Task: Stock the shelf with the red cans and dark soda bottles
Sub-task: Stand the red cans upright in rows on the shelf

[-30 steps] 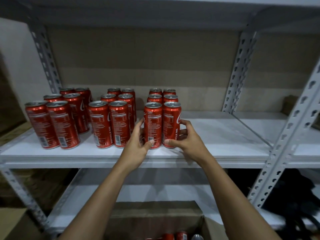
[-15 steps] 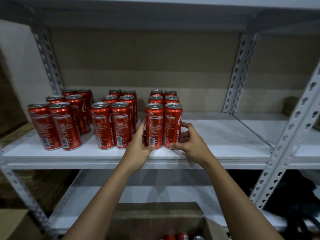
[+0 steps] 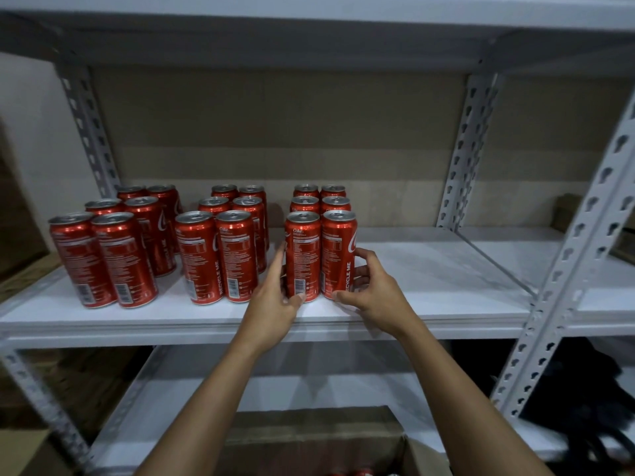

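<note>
While each of the hands grips a front can, left hand (image 3: 275, 300) on the left can (image 3: 302, 255), right hand (image 3: 372, 292) on the right can (image 3: 338, 254), the back-row cans (image 3: 319, 191) stand half hidden on the shelf (image 3: 429, 269); the box (image 3: 316, 438) is cut off below.

Three blocks of cans are set side by side on the shelf (image 3: 429, 269), each two wide and three deep. The left hand (image 3: 275, 300) is placed left of the front left can (image 3: 302, 257), the right hand (image 3: 371, 293) right of the front right can (image 3: 338, 255). A cardboard box (image 3: 309, 438) is seen below
</note>
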